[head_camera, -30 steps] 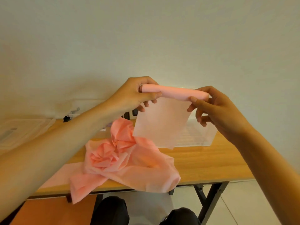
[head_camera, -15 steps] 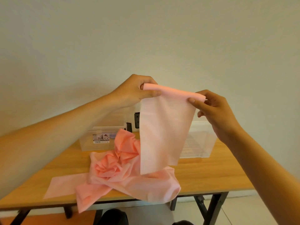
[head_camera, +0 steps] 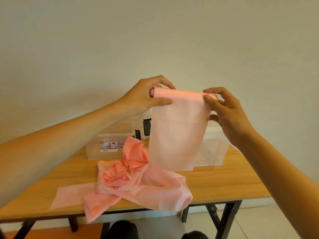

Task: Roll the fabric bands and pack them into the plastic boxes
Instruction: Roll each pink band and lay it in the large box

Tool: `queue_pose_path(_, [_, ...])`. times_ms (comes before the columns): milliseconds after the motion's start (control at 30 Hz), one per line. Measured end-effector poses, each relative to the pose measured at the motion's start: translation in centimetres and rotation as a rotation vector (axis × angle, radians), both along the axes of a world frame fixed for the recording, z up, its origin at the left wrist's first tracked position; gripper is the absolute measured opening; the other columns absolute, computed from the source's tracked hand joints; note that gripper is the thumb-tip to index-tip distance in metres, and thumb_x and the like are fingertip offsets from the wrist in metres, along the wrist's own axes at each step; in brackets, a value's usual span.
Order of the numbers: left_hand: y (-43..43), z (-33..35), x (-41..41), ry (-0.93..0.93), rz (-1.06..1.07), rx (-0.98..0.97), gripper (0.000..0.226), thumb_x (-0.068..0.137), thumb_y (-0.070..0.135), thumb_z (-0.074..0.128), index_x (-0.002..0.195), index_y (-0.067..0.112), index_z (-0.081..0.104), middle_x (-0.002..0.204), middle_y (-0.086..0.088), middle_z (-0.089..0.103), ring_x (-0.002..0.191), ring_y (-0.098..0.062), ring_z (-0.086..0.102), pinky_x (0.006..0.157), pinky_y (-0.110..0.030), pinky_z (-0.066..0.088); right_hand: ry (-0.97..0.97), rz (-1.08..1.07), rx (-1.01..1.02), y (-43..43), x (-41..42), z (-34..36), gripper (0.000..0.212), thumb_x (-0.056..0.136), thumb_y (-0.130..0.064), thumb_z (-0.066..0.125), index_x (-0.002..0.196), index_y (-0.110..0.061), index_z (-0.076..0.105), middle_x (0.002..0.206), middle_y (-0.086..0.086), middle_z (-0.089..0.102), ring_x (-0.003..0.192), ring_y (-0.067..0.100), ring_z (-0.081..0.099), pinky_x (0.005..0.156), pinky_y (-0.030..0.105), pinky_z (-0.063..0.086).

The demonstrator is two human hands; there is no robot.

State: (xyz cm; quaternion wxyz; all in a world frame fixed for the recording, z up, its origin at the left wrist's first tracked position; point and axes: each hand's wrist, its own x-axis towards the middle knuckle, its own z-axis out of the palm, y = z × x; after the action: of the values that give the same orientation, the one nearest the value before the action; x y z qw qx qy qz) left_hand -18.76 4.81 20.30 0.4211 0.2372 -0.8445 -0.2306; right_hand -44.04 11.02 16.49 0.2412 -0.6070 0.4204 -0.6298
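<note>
Head view: a pink fabric band point(head_camera: 176, 135) is held up in the middle of the frame, well above the table point(head_camera: 224, 185). Its top edge is turned over into a thin roll point(head_camera: 177, 95), and that roll is pinched at both ends. At one end it is gripped by the left hand point(head_camera: 146, 99), thumb below and fingers curled over the top. At the other it is gripped by the right hand point(head_camera: 227, 114), thumb in front and fingers behind.

The band is probably held in the air so that its loose length hangs flat under its own weight and can be wound without creases. It is gripped at both ends so that the roll lies level. Since most of the band hangs unrolled, the rolling is judged to be at an early stage.

Below, at lower centre, a crumpled pile of pink bands point(head_camera: 138, 185) is heaped on the table. Whether the hanging edge touches it cannot be told. One flat strip point(head_camera: 72, 197) is spread at the lower left, partly under the pile.

Two clear plastic boxes are set at the back of the table. A labelled box point(head_camera: 110, 152) stands at centre left, and a second box point(head_camera: 215, 149) at centre right is partly hidden by the hanging band. Nothing pink is seen inside either, so packing is judged not yet begun. The boxes are placed just behind the pile, presumably so that each finished roll can be dropped in.
</note>
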Motion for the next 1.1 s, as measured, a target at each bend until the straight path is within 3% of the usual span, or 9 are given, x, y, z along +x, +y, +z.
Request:
queue_pose_path(167, [-0.6, -0.3, 0.1, 0.116, 0.002, 0.04, 0.02, 0.088, 0.01, 0.075, 0.107, 0.012, 0.068, 0.099, 0.003, 0.071, 0.085, -0.003, 0.068, 0.074, -0.017, 0.052, 0.001, 0.092, -0.02, 0.1, 0.3, -0.2, 0.034, 0.088, -0.02, 0.075, 0.12, -0.014, 0.066, 0.109, 0.005, 0.072, 0.093, 0.021, 0.069, 0.073, 0.036, 0.06])
queue_pose_path(300, [-0.6, -0.6, 0.4, 0.081, 0.005, 0.013, 0.028, 0.079, 0.005, 0.083, 0.103, 0.01, 0.068, 0.095, 0.003, 0.069, 0.083, -0.002, 0.064, 0.072, -0.016, 0.051, 0.014, 0.057, -0.035, -0.1, 0.5, -0.2, 0.026, 0.092, -0.023, 0.072, 0.114, -0.009, 0.067, 0.105, 0.002, 0.071, 0.091, 0.016, 0.068, 0.07, 0.03, 0.056])
queue_pose_path(467, [-0.8, -0.6, 0.4, 0.094, 0.051, 0.015, 0.014, 0.085, 0.011, 0.078, 0.095, 0.016, 0.071, 0.085, 0.009, 0.068, 0.074, 0.003, 0.06, 0.068, -0.011, 0.044, 0.056, -0.015, -0.042, -0.3, 1.0, 0.1, 0.022, 0.096, -0.032, 0.069, 0.103, -0.011, 0.066, 0.092, -0.002, 0.07, 0.082, 0.01, 0.066, 0.065, 0.022, 0.053])
queue_pose_path(600, [-1.0, -1.0, 0.4, 0.113, 0.062, 0.047, 0.009, 0.091, 0.015, 0.073, 0.097, 0.008, 0.073, 0.084, 0.001, 0.07, 0.073, 0.0, 0.06, 0.065, -0.012, 0.042, 0.046, 0.019, -0.047, -0.3, 1.3, 0.3, 0.021, 0.095, -0.033, 0.069, 0.104, -0.014, 0.064, 0.094, -0.002, 0.068, 0.08, 0.008, 0.065, 0.067, 0.023, 0.053])
queue_pose_path(700, [-1.2, -1.5, 0.4, 0.158, 0.07, 0.083, 0.02, 0.092, 0.017, 0.072, 0.104, 0.001, 0.073, 0.095, -0.013, 0.073, 0.08, -0.006, 0.063, 0.069, -0.015, 0.044, 0.04, 0.101, -0.076, 0.0, 1.2, 0.5, 0.025, 0.091, -0.018, 0.074, 0.113, -0.017, 0.062, 0.098, 0.004, 0.067, 0.08, 0.014, 0.065, 0.061, 0.021, 0.051])
queue_pose_path(767, [-1.2, -1.7, 0.5, 0.183, 0.063, 0.102, 0.022, 0.09, 0.014, 0.073, 0.11, 0.003, 0.071, 0.1, -0.009, 0.072, 0.083, -0.006, 0.066, 0.073, -0.015, 0.048, 0.057, 0.105, -0.099, -0.1, 1.1, 0.6, 0.026, 0.089, -0.014, 0.076, 0.111, -0.012, 0.062, 0.1, 0.003, 0.068, 0.083, 0.016, 0.067, 0.061, 0.024, 0.052])
queue_pose_path(900, [-1.3, -2.0, 0.7, 0.161, -0.007, 0.105, 0.036, 0.082, 0.003, 0.079, 0.113, 0.01, 0.063, 0.099, -0.005, 0.068, 0.085, -0.014, 0.066, 0.075, -0.028, 0.055, 0.039, 0.04, -0.083, -0.4, 1.2, 0.4, 0.022, 0.091, -0.024, 0.075, 0.102, -0.01, 0.063, 0.091, -0.001, 0.07, 0.082, 0.014, 0.069, 0.063, 0.027, 0.053])
queue_pose_path(1000, [-1.4, -2.1, 0.7, 0.172, -0.004, 0.086, 0.028, 0.084, 0.004, 0.078, 0.106, 0.013, 0.063, 0.102, -0.003, 0.067, 0.088, -0.01, 0.065, 0.078, -0.027, 0.053, 0.047, 0.012, -0.061, -0.6, 1.2, 0.3, 0.021, 0.091, -0.03, 0.074, 0.095, -0.012, 0.064, 0.083, -0.004, 0.07, 0.077, 0.013, 0.067, 0.063, 0.026, 0.053])
queue_pose_path(1100, [-1.5, -2.2, 0.7, 0.183, 0.019, 0.069, 0.02, 0.087, 0.007, 0.076, 0.102, 0.014, 0.066, 0.098, 0.002, 0.068, 0.087, -0.006, 0.064, 0.079, -0.022, 0.05, 0.072, 0.029, -0.061, -0.7, 1.2, 0.1, 0.022, 0.091, -0.029, 0.075, 0.1, -0.012, 0.064, 0.088, -0.003, 0.07, 0.08, 0.013, 0.068, 0.063, 0.029, 0.053])
